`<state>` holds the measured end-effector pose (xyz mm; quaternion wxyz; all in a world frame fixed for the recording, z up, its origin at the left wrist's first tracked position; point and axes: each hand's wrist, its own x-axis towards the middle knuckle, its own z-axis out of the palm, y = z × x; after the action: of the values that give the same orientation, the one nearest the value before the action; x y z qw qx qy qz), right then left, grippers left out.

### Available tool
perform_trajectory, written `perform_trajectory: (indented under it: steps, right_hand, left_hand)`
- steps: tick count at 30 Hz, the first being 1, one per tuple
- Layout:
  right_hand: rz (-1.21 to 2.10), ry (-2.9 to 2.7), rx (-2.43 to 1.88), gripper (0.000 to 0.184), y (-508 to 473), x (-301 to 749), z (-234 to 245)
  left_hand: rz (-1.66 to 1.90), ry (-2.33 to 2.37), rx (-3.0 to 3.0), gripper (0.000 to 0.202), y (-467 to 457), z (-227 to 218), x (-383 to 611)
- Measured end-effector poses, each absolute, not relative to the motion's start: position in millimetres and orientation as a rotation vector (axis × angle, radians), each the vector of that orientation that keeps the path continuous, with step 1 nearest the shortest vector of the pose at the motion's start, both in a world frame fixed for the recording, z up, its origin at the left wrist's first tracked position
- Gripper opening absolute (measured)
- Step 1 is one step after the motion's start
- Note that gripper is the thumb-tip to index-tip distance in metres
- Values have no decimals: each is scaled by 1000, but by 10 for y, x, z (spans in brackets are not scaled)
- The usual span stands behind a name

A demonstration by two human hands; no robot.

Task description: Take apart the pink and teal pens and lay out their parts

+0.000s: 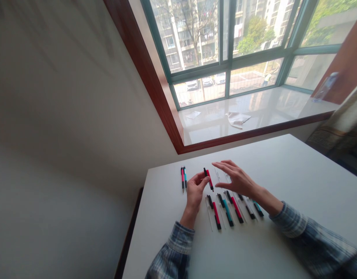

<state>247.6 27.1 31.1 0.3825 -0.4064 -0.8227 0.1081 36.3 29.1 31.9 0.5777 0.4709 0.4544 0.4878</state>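
Between the thumb and fingers of my left hand is a red and black pen barrel, held tilted above the table. My right hand hovers just to the right of it, thumb and fingers spread, with nothing seen in its grasp. In front of both hands lie pen parts in a row: a red barrel, a teal barrel, another red barrel, thin white refills and short black pieces. More thin refills lie partly hidden behind my right hand.
Two whole-looking pens, one red and one blue, lie left of my left hand on the white table. A wall borders the table's left side. Behind it, a windowsill holds a crumpled white cloth or paper.
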Motion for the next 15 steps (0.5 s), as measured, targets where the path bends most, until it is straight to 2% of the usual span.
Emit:
perform_trajectory:
  steps: [2, 4, 11, 15]
  right_hand:
    - [210, -2075, -1119, 36, 329, 2558, 240]
    - [200, -2089, -1195, 18, 377, 2621, 154]
    - [252, -2130, -1231, 15, 460, 2612, -45]
    - [281, -2122, -1199, 7, 450, 2578, -2]
  left_hand:
    - [1143, 1059, 1083, 38, 283, 328, 355]
    - [1141, 1047, 1071, 38, 273, 338, 353]
    - [1122, 1020, 1090, 38, 236, 382, 381]
    - [1122, 1012, 1104, 36, 237, 397, 378]
